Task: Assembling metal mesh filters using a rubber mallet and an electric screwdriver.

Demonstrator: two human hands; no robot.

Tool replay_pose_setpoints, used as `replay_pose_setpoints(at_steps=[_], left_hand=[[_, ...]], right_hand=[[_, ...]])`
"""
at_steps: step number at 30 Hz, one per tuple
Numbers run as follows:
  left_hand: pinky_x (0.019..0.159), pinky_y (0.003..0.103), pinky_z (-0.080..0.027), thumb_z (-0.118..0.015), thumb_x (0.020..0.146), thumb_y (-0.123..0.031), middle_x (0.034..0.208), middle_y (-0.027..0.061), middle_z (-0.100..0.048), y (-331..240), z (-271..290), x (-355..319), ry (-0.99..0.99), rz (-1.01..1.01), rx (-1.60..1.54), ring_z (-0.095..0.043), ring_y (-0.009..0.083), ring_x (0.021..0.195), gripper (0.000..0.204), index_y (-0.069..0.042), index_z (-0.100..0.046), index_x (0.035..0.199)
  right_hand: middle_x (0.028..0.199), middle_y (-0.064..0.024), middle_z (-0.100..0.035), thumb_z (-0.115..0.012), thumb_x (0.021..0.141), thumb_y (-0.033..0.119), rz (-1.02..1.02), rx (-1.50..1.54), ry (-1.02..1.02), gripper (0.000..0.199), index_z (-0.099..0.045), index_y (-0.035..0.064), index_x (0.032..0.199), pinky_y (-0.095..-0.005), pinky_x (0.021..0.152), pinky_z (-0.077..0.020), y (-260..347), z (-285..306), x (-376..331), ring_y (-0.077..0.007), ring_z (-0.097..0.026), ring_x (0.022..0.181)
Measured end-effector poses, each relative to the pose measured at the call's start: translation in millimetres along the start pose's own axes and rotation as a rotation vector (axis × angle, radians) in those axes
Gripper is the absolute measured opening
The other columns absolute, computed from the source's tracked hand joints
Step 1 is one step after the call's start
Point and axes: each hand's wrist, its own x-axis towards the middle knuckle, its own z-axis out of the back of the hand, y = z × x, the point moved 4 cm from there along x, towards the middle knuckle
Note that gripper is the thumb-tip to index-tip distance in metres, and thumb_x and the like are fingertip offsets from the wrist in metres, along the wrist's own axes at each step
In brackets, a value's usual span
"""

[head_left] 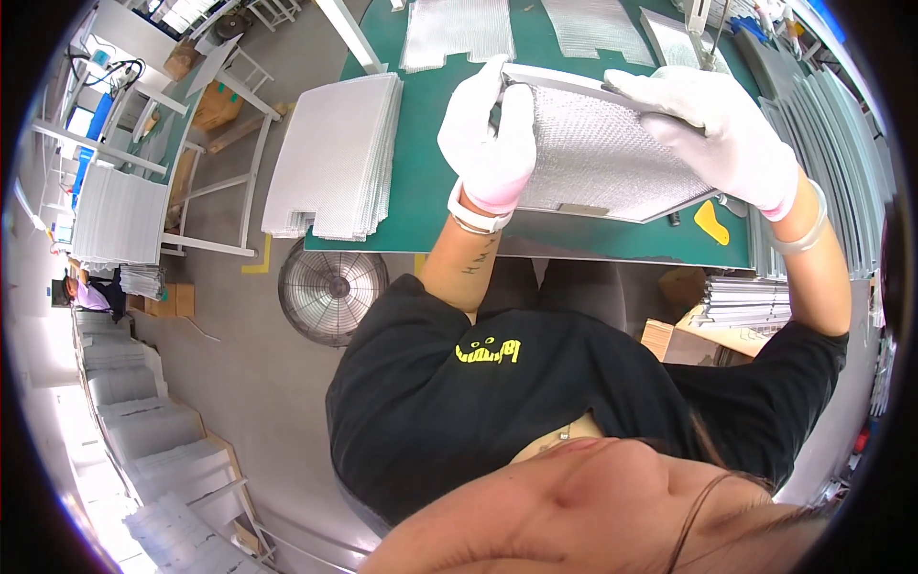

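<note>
Both of my hands wear white gloves and hold a framed metal mesh panel (612,158), tilted up over the green tabletop (421,206). My left hand (490,139) grips its left end, with the thumb and fingers closed round the frame edge. At the upper right, my right hand (722,134) is closed over the frame's far edge, with its fingertips along the rim. A yellow flat piece (711,222) lies on the table below my right hand, beside a small dark part (675,219).
Left on the table is a stack of silvery mesh sheets (330,153); more mesh sheets (459,33) lie at the far side. Many thin frames (827,172) stand at the right. A round floor fan (335,292) is below the table's left corner. Boxes (684,335) sit below the table.
</note>
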Motion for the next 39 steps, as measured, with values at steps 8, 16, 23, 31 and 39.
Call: replay_pose_setpoints(at_steps=[8,16,23,31,39], left_hand=[[0.07,0.023,-0.049,-0.068,0.087,0.004,0.1,0.0081,-0.065,7.1,-1.8,6.8,0.02,-0.008,-0.217,-0.06,0.0111,0.08,0.022,0.0,-0.068,0.108],[0.077,0.025,-0.05,-0.065,0.088,0.006,0.109,0.0079,-0.062,12.6,-7.3,3.1,0.128,0.032,-0.469,-0.061,0.0125,0.087,0.032,0.001,-0.061,0.119],[0.075,0.029,-0.052,-0.064,0.088,0.004,0.105,0.011,-0.063,8.8,-6.6,-2.9,0.189,-0.051,-0.349,-0.062,0.0146,0.085,0.032,0.003,-0.055,0.12],[0.076,0.027,-0.051,-0.057,0.093,0.004,0.097,0.0097,-0.064,18.4,-1.8,-1.6,0.282,0.009,-0.544,-0.061,0.0127,0.083,0.027,0.001,-0.052,0.119],[0.076,0.028,-0.053,-0.06,0.094,-0.001,0.098,0.0105,-0.066,22.1,-9.1,-13.6,0.174,0.024,-0.546,-0.064,0.0144,0.085,0.021,0.004,-0.057,0.114]], right_hand=[[0.109,-0.0138,-0.069,-0.064,0.092,0.009,0.052,-0.052,-0.038,0.043,-0.066,0.015,0.134,-0.0375,0.089,-0.0521,-0.4,-0.6,-1.1,-0.0317,-0.066,0.095],[0.107,-0.0153,-0.069,-0.063,0.092,0.01,0.036,0.034,-0.007,0.043,-0.065,0.0133,0.134,-0.0369,0.086,-0.0534,-1.0,-2.1,-4.1,-0.0309,-0.067,0.095],[0.108,-0.0137,-0.07,-0.066,0.092,0.017,0.14,-0.273,-0.029,0.038,-0.067,0.0109,0.129,-0.037,0.084,-0.0536,7.4,5.2,1.5,-0.0306,-0.067,0.093],[0.105,-0.015,-0.071,-0.059,0.098,0.027,0.189,-0.109,-0.045,0.028,-0.068,0.0068,0.115,-0.0383,0.081,-0.0546,18.1,-41.6,53.9,-0.0304,-0.069,0.089],[0.112,-0.0136,-0.07,-0.065,0.093,0.018,0.189,-0.263,-0.055,0.032,-0.066,0.0031,0.121,-0.0371,0.091,-0.0534,35.6,-28.9,36.7,-0.0295,-0.069,0.099]])
